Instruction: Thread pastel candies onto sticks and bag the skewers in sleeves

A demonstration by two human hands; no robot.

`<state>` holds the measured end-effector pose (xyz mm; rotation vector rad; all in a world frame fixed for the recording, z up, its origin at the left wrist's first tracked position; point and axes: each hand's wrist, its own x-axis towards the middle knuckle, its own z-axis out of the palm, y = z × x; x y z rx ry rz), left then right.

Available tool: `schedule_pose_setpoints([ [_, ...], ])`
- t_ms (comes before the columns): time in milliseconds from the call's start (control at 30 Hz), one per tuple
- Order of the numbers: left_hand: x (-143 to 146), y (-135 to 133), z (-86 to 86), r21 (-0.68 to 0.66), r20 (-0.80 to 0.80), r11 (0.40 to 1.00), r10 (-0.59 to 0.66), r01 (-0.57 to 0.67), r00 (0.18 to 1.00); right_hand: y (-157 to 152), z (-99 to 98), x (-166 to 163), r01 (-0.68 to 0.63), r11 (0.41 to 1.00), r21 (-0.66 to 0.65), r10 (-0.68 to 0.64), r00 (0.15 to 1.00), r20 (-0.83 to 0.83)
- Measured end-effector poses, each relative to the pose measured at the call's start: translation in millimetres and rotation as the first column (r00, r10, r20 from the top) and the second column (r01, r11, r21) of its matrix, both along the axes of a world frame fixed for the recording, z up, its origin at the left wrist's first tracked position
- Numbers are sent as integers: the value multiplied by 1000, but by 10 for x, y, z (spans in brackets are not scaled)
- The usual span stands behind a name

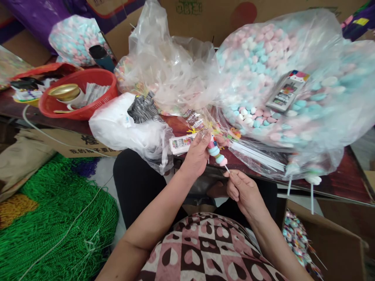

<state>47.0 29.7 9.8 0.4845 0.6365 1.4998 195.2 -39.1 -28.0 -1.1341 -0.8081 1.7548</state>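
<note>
A marshmallow skewer [217,154] with blue, pink and green-brown pieces on a white stick is held at a slant over the table's front edge. My left hand [197,156] is closed around its upper end, where a printed clear wrapper [195,119] shows just beyond the fingers. What the left fingertips pinch is partly hidden. Lower down, my right hand [240,188] pinches the stick below the lowest pink piece. Beside my left hand lies a stack of printed white packets [181,144]. White sticks [258,155] lie in clear plastic to the right.
Large clear bags of pastel marshmallows [258,58] fill the table's right side, with a printed packet stack [287,91] on top. A red basket [79,113] holds bowls at left. Green cords [58,210] cover the lower left. Wrapped sweets [297,238] sit in a carton [336,242].
</note>
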Motion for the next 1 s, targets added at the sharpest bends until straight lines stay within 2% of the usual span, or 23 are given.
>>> schedule_pose_setpoints([
  [233, 31, -36, -77, -15, -65, 989, -145, 145, 987, 8, 43, -47, -10, 999, -34, 7, 996, -86],
  [333, 57, -59, -80, -34, -70, 987, -161, 159, 984, -4, 24, -99, 22, 1000, -17, -23, 997, -77],
  [433, 97, -81, -71, -81, -65, 984, -167, 162, 984, -26, 17, -129, 28, 999, 41, -30, 999, 41],
  [533, 130, -104, -72, -126, -53, 975, -193, 185, 980, -2, 53, -74, -79, 990, 114, 52, 973, 223],
  [567, 136, -113, -72, -130, -45, 973, -199, 192, 979, 29, 74, -35, -89, 984, 156, 42, 959, 280],
  [633, 143, -134, -71, -124, -25, 971, -211, 207, 977, 122, 126, 53, -26, 962, 270, -75, 931, 357],
  [700, 152, -163, -65, -120, -8, 962, -246, 244, 969, 233, 186, 118, 76, 923, 377, -228, 897, 378],
  [733, 161, -181, -62, -123, -1, 955, -271, 269, 963, 282, 217, 130, 100, 910, 403, -263, 890, 373],
  [767, 174, -200, -62, -129, 4, 947, -296, 294, 955, 323, 246, 126, 93, 908, 410, -254, 899, 358],
  [900, 251, -265, -114, -139, -20, 934, -334, 328, 942, 369, 328, 8, -29, 932, 361, -65, 967, 245],
  [1000, 296, -282, -187, -129, -59, 941, -322, 312, 945, 332, 345, -68, 14, 938, 345, -93, 973, 213],
])
